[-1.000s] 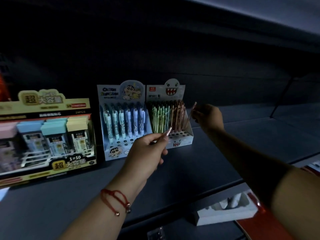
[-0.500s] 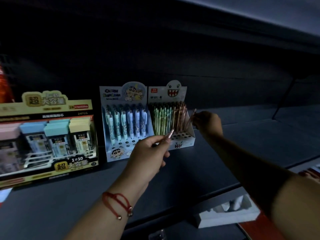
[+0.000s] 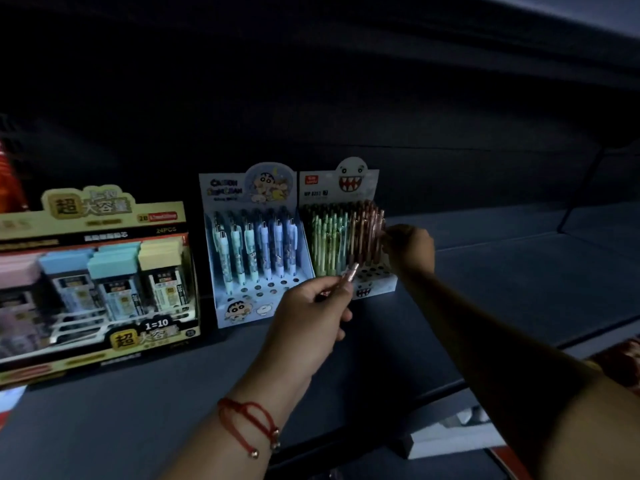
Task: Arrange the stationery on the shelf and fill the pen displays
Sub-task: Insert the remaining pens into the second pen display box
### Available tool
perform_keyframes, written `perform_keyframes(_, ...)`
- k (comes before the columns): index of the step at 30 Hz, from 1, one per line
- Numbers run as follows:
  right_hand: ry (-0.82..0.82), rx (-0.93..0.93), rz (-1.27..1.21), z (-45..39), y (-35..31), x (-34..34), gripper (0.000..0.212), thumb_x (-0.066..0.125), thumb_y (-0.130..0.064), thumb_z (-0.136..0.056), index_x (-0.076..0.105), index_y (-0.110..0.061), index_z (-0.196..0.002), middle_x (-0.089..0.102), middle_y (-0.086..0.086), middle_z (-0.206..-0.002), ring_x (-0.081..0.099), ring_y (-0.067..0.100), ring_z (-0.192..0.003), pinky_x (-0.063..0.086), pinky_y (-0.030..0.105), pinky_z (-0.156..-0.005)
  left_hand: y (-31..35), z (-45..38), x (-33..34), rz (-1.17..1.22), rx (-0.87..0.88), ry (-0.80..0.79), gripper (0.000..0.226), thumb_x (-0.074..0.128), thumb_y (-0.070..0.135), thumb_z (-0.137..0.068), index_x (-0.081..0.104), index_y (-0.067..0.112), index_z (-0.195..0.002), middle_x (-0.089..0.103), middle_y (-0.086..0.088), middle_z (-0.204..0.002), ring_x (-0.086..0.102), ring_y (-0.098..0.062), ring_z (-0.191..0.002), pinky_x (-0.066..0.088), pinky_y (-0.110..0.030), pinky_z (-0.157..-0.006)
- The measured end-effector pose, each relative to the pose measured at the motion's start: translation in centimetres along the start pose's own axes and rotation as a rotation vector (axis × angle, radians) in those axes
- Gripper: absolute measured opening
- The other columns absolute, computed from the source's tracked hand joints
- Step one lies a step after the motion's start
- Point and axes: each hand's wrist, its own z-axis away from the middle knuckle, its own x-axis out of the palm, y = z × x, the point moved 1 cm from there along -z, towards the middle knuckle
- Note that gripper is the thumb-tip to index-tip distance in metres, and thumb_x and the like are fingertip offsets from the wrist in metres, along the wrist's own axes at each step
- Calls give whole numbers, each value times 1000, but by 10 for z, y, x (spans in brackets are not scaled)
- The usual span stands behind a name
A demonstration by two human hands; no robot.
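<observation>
Two pen displays stand side by side on the dark shelf (image 3: 519,271). The blue cartoon display (image 3: 254,251) holds blue and teal pens, with open holes in its front rows. The white ghost-face display (image 3: 346,237) holds green and brown pens, with open holes at its front right. My left hand (image 3: 311,313) grips brown pens (image 3: 351,271) in front of the displays, their tips pointing up. My right hand (image 3: 410,249) is at the right side of the ghost-face display, pinching a brown pen (image 3: 379,225) among the standing brown ones.
A large yellow-trimmed box (image 3: 93,285) of pastel-capped refill cases stands at the left. The shelf runs on to the right. Below its front edge lies a white carton (image 3: 446,434) and something red. An upper shelf hangs overhead.
My right hand has moved left and down, bringing its brown pen from beside the ghost-face display into the brown pens. My left hand has stayed nearly still.
</observation>
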Motion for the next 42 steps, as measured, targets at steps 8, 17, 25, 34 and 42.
perform_keyframes(8, -91, 123, -423, 42, -2, -15, 13, 62, -12, -94, 72, -18, -89, 74, 2, -85, 68, 15, -78, 55, 29, -70, 1, -4, 2, 15, -8, 38, 13, 55, 29, -98, 63, 37, -92, 67, 1, -75, 52, -9, -54, 38, -21, -45)
perform_keyframes(17, -684, 298, -714, 133, -29, -41, 25, 60, -32, -94, 78, -15, -98, 75, 11, -100, 70, 22, -98, 48, 40, -100, -4, 8, 10, -40, 33, 40, 26, 56, 21, -98, 66, 36, -117, 71, -4, -82, 56, -9, -56, 42, -21, -46)
perform_keyframes(25, -741, 250, -865, 137, -21, -42, 29, 67, -26, -90, 72, -2, -107, 69, 19, -100, 65, 28, -98, 42, 49, -107, -10, 13, 13, -144, 101, 58, 28, 57, 22, -98, 67, 34, -121, 74, 2, -84, 63, -9, -62, 49, -22, -53)
perform_keyframes(34, -450, 211, -758, 114, -15, -59, 10, 70, -24, -89, 72, -14, -86, 72, 6, -87, 67, 16, -80, 52, 24, -70, -10, 21, 10, -1025, 512, 109, 40, 46, 40, -100, 51, 32, -139, 57, 12, -130, 55, -10, -110, 46, -25, -86)
perform_keyframes(42, -82, 255, -813, 80, 17, -79, 10, 73, -21, -88, 73, -11, -89, 72, 5, -83, 65, 11, -73, 51, 22, -61, -22, 19, 7, -1360, 456, -45, 67, 29, 61, -97, 5, 36, -154, -4, 3, -164, -2, -21, -149, 2, -42, -121)
